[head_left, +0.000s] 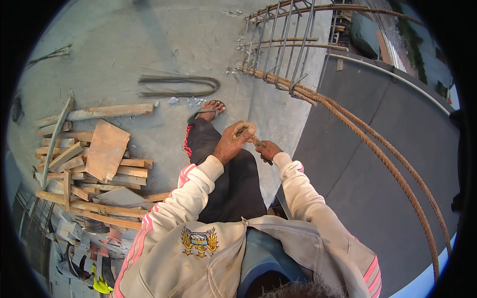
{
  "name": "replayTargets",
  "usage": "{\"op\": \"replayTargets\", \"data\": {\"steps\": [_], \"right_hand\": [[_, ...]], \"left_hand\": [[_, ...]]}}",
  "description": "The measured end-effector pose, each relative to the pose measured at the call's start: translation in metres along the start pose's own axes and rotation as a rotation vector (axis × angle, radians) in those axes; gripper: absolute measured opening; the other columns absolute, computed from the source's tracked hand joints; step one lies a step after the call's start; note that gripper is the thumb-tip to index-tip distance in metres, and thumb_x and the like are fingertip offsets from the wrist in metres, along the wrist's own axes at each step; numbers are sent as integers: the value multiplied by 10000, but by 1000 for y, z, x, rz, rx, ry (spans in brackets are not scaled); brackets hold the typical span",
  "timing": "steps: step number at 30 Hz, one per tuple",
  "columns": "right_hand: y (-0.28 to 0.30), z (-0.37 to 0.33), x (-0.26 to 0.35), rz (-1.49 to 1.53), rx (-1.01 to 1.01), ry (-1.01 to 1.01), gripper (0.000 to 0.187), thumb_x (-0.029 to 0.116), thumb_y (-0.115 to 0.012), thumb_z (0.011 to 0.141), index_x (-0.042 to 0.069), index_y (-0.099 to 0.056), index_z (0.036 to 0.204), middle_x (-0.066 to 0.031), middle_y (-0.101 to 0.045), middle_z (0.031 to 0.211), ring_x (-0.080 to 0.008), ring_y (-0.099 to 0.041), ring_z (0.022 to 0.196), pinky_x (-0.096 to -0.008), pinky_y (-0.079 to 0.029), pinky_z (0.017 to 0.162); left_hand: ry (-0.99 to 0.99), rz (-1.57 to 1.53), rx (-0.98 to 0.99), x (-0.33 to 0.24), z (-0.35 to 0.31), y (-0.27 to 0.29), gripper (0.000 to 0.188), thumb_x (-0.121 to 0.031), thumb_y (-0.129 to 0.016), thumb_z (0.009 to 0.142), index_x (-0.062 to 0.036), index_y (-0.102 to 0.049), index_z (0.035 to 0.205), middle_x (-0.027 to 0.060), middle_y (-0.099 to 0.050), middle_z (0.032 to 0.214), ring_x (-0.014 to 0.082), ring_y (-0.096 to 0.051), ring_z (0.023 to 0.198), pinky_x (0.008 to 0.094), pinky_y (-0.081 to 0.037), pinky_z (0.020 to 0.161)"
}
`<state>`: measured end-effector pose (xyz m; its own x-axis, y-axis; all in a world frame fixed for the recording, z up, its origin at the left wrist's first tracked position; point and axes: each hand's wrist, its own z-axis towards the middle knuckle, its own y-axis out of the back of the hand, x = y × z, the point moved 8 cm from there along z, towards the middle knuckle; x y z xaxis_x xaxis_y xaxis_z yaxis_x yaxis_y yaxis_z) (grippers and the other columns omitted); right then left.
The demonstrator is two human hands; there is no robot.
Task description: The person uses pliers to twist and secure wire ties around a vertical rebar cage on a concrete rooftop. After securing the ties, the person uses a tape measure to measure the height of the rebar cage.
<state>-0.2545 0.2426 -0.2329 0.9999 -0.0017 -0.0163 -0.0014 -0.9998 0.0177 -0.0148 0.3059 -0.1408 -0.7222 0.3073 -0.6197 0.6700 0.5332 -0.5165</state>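
My left hand [234, 142] is curled above my lap, thumb and fingers brought together in a loop. Close to its right, my right hand [269, 151] is closed round a short, narrow brownish piece [258, 142] that bridges the gap between the hands. Its kind is too small to tell, and the fingers cover most of it. What the left fingers grip is hidden. Beyond my sandalled foot [210, 110], a bent bundle of thin wire [181, 85] lies in a U shape on the concrete floor [114, 54].
A rebar cage [283, 47] with square stirrups stands at the far right. Long rusty bars [370, 130] curve from it past my right side, over a dark grey surface [392, 144]. Stacked timber [94, 164] lies left. A person in bright yellow [101, 285] is at lower left.
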Motion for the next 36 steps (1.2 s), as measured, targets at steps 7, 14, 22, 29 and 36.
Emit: {"op": "replayTargets", "data": {"steps": [7,14,22,29,36], "right_hand": [[-4,-128,-37,72,-77,57,276,251,-613,916,32,-619,1084,-111,-652,766,-224,-671,624,-388,-542,585],[9,-208,2,193,-106,52,275,185,-620,966,17,-583,1181,-82,-606,774,-188,-607,578,-373,-550,534],[-22,-249,36,327,-6,217,230,232,-613,966,48,-559,1093,-73,-607,734,-199,-617,544,-343,-516,495],[-38,-275,8,210,-152,189,217,220,-646,948,46,-596,1068,-75,-615,733,-214,-641,590,-381,-523,528],[-65,-265,4,10,-258,244,281,268,-636,952,25,-640,1093,-126,-663,852,-279,-683,736,-424,-548,659]], "left_hand": [[62,484,-86,-15,-75,24,367,-379,-697,979,-20,-703,1053,58,-708,904,133,-650,811,306,-531,773],[260,912,-360,-47,-168,159,505,-568,-688,876,-81,-752,997,150,-747,912,292,-717,855,408,-546,814],[170,837,-589,-111,-226,241,472,-487,-663,925,-22,-713,988,138,-724,882,222,-714,791,386,-572,744],[-495,260,-629,-354,-289,184,349,-353,-674,1009,-7,-699,1038,40,-685,879,152,-659,777,308,-550,744],[-1222,290,-455,-618,-522,120,298,-253,-553,1086,-19,-683,1218,83,-722,1065,185,-704,961,338,-568,930]]}}
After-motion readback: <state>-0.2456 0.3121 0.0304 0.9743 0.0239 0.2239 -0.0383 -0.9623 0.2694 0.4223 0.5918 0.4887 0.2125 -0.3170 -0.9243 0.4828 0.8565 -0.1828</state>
